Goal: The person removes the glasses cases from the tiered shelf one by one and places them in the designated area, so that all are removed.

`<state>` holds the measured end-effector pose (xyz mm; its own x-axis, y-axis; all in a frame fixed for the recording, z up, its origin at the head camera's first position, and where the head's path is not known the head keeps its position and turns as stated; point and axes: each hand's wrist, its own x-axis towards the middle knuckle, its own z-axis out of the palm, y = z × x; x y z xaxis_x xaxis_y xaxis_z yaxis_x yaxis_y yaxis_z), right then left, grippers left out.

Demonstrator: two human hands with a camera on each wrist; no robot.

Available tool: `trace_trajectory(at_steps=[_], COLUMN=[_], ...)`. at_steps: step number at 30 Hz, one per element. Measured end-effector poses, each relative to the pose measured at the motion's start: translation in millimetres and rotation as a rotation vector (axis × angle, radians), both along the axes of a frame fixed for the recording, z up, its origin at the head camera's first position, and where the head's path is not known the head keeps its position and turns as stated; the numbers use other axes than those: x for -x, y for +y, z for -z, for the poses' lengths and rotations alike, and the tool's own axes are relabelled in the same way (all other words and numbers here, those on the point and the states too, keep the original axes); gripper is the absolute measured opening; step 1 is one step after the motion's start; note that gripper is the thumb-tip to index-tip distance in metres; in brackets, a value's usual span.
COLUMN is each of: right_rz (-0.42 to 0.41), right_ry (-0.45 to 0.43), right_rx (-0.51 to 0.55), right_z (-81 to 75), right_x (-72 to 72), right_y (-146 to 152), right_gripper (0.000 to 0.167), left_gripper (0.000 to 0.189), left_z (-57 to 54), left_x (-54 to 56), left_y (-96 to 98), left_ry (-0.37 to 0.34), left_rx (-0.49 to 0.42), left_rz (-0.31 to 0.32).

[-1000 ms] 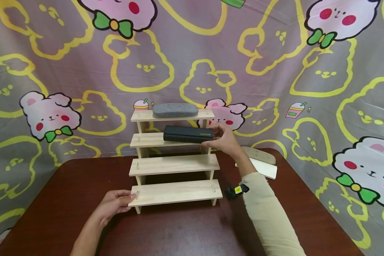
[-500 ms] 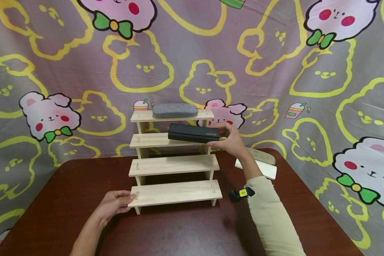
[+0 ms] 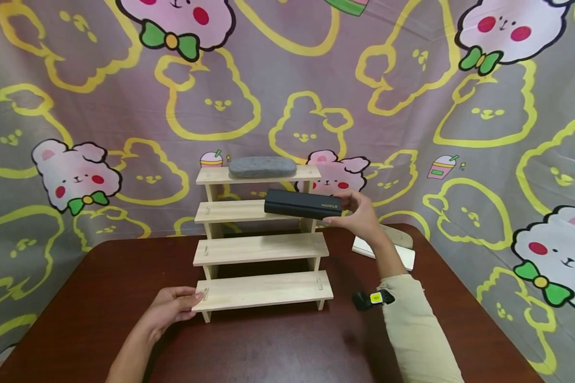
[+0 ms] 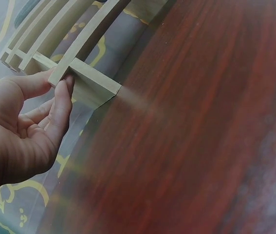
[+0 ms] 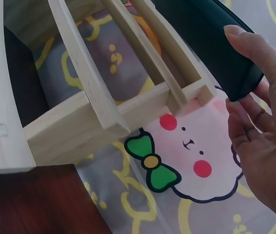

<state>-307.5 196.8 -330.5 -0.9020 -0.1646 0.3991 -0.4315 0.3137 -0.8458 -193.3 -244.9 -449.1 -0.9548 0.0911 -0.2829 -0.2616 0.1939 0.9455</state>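
Observation:
In the head view, a black glasses case (image 3: 301, 204) with small gold lettering is held at its right end by my right hand (image 3: 362, 219). The case tilts slightly down to the right, in front of the second tier from the top of a stepped wooden rack (image 3: 263, 290). Thumb on top and fingers beneath, the right wrist view shows the grip on the dark case (image 5: 211, 44). My left hand (image 3: 171, 307) pinches the left end of the rack's lowest board, also visible in the left wrist view (image 4: 62, 73). A grey glasses case (image 3: 262, 167) lies on the top tier.
To the rack's right, a white flat box (image 3: 404, 256) and a beige case (image 3: 399, 237) lie on the dark brown table (image 3: 249, 351), partly behind my right forearm. A patterned cloth (image 3: 287, 69) hangs behind and around the table.
My right hand has carried the black glasses case rightward, its right end now past the rack's side. The left hand keeps its place on the lowest board.

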Motion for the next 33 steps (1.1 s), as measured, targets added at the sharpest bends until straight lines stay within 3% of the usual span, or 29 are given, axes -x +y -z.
trace_trajectory(at_steps=[11,33], right_rz=[0.007,0.070], right_ry=[0.049,0.068], right_rx=[0.057,0.168], right_z=[3.4,24.0], right_x=[-9.0,-25.6], right_y=[19,64], right_gripper=[0.056,0.048], left_gripper=[0.050,0.050], left_z=[2.6,3.6], left_x=[0.9,1.3], left_y=[-1.3,-1.8], left_ry=[-0.004,0.006], left_rx=[0.003,-0.003], left_rz=[0.001,0.012])
